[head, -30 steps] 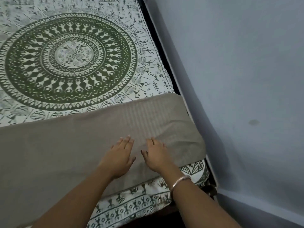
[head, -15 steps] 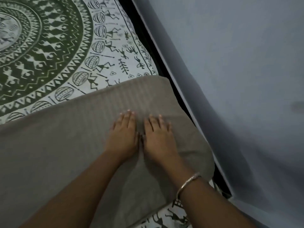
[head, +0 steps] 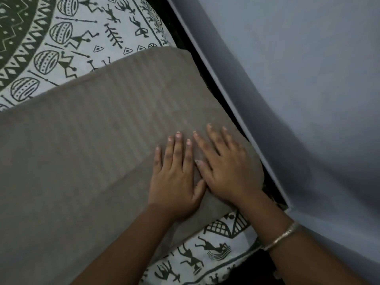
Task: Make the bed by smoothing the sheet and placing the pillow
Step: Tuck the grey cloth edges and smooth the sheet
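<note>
A folded grey-brown striped blanket lies across the near end of the bed, on top of a white sheet printed with green figures and a round mandala. My left hand and my right hand lie flat side by side on the blanket's right end, fingers straight and pressing the cloth down. A metal bangle sits on my right wrist. No pillow is in sight.
A blue-grey wall runs close along the bed's right side, with a narrow dark gap between wall and mattress. The sheet's printed border hangs over the near edge below the blanket.
My view has moved closer and to the right. Both hands have slid toward the blanket's right end, staying flat on it.
</note>
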`<action>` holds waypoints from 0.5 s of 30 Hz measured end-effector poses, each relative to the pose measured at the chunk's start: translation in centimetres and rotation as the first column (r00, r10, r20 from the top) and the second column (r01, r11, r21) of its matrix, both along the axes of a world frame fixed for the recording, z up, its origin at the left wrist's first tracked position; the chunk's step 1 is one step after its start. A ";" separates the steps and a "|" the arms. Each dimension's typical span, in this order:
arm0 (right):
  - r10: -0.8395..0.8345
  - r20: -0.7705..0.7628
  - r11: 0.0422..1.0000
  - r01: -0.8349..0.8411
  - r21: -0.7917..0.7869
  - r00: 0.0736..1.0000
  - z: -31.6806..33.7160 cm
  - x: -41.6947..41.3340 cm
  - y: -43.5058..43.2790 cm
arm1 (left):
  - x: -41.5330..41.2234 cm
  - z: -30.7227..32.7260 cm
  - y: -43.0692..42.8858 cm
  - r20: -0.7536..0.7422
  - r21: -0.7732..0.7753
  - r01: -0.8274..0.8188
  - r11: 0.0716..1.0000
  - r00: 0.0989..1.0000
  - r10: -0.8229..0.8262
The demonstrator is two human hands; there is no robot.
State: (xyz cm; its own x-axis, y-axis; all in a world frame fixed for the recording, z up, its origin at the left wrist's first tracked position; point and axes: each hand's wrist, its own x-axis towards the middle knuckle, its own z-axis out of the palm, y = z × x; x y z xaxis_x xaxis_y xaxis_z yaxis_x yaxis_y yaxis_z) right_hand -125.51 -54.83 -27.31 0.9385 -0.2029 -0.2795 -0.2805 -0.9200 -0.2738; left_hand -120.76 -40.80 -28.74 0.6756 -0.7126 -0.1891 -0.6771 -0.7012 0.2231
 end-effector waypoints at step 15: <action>0.205 0.302 0.974 -0.226 0.035 0.931 0.7 -8.0 -1.0 | -6.5 2.2 0.8 0.141 -0.251 0.151 0.956 0.983 -0.118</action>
